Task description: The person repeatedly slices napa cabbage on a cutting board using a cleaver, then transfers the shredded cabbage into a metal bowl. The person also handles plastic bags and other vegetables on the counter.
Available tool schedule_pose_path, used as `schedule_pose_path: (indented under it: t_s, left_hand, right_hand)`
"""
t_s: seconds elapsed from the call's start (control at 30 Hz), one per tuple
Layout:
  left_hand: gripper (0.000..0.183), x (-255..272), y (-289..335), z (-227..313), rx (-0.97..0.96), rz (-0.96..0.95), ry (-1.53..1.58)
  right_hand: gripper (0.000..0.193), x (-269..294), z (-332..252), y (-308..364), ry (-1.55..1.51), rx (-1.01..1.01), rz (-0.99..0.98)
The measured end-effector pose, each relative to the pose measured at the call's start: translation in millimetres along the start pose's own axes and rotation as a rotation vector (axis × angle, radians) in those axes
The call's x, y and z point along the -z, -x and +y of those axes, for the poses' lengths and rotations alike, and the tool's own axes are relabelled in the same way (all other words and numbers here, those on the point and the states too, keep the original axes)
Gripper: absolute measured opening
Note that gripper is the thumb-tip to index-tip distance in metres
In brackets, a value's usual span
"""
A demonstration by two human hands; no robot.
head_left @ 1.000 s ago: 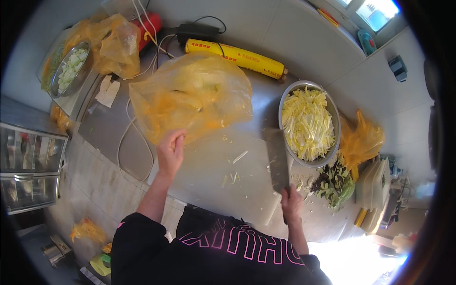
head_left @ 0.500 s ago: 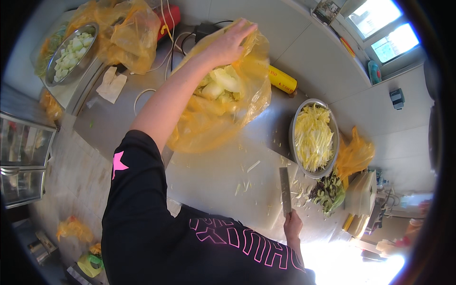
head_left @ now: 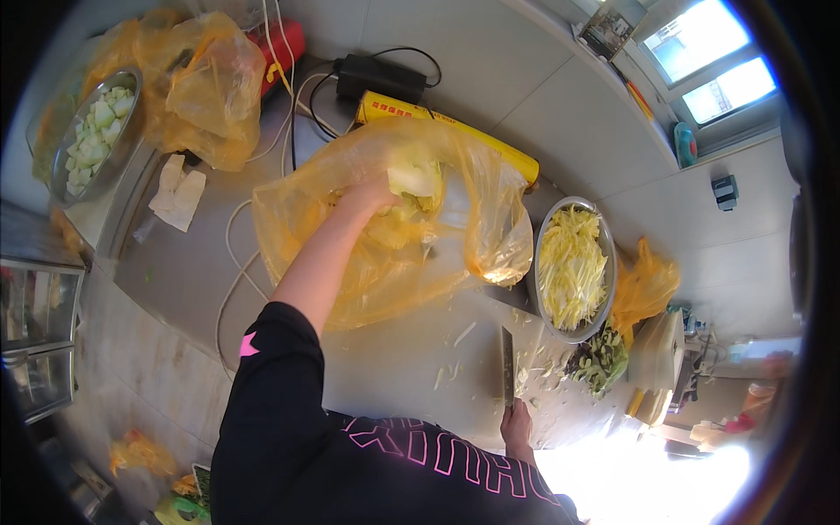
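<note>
My left hand (head_left: 372, 191) reaches into a large translucent yellow plastic bag (head_left: 341, 293). It touches pale cabbage pieces (head_left: 415, 180) in there, and its fingers are hidden among the leaves and the film. My right hand (head_left: 516, 423) is closed round the handle of a cleaver (head_left: 507, 363), whose blade points away from me above the right side of the steel worktop (head_left: 394, 376). Beyond the blade, to the right, stands a metal bowl (head_left: 534, 284) heaped with shredded cabbage (head_left: 573, 267). Thin shreds lie scattered near the cleaver.
Behind the bag lie a long yellow box (head_left: 490, 149) and a black power adapter (head_left: 381, 79) with cables. Cut pale chunks fill another metal bowl (head_left: 131, 98) at far left, beside another yellow bag (head_left: 210, 96). Leafy trimmings (head_left: 599, 360) lie right of the cleaver.
My left hand has come down from the bag's upper rim into the bag among the cabbage. The bag's mouth now spreads wider. My right hand still holds the cleaver.
</note>
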State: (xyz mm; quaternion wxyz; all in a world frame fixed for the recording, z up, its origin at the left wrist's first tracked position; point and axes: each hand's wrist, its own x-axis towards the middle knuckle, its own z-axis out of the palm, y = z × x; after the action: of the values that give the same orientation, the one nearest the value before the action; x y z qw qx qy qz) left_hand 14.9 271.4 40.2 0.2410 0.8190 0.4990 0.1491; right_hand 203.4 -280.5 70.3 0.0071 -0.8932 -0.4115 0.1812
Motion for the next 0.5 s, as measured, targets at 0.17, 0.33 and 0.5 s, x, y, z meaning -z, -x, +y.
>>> schedule_pose_path:
  t_s: [0.17, 0.33, 0.5]
  left_hand:
    - [0.067, -24.7, -4.0, 10.3, 0.090, -0.216, 0.008]
    - [0.072, -2.2, -33.8, -23.3, -0.051, -0.159, 0.239]
    - [0.070, 120.5, -43.0, 36.8, 0.146, -0.468, 0.200]
  right_hand:
    - [0.024, -2.2, -11.2, 3.5, -0.003, -0.057, -0.012]
    - [0.024, -3.2, -5.7, 1.6, -0.012, -0.012, 0.016]
    - [0.022, 1.9, -3.7, -5.7, -0.027, 0.033, 0.017]
